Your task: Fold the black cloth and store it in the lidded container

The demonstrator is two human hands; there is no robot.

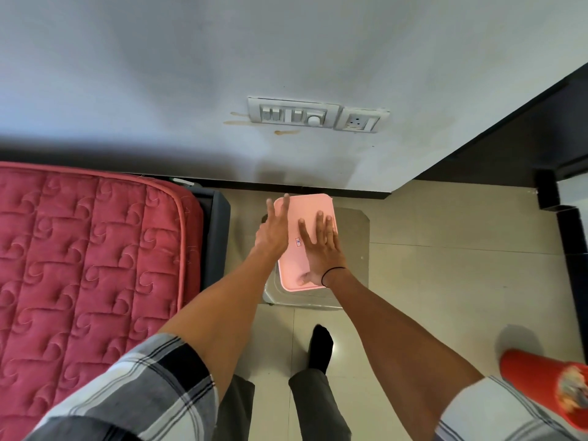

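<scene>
The lidded container stands on a small grey stool (356,249) by the wall, and its pink lid (305,214) is on top. My left hand (275,227) lies along the lid's left edge with its fingers spread. My right hand (321,246) rests flat on the lid, palm down, fingers apart. A small sticker (298,241) shows between the two hands. The black cloth is not visible anywhere; the container's inside is hidden by the lid.
A bed with a red quilted mattress (89,265) fills the left side. A switch panel (318,115) is on the wall ahead. A dark door frame (566,237) stands at right. A red object (547,383) sits at lower right. My foot in a black sock (319,348) is on the tiled floor.
</scene>
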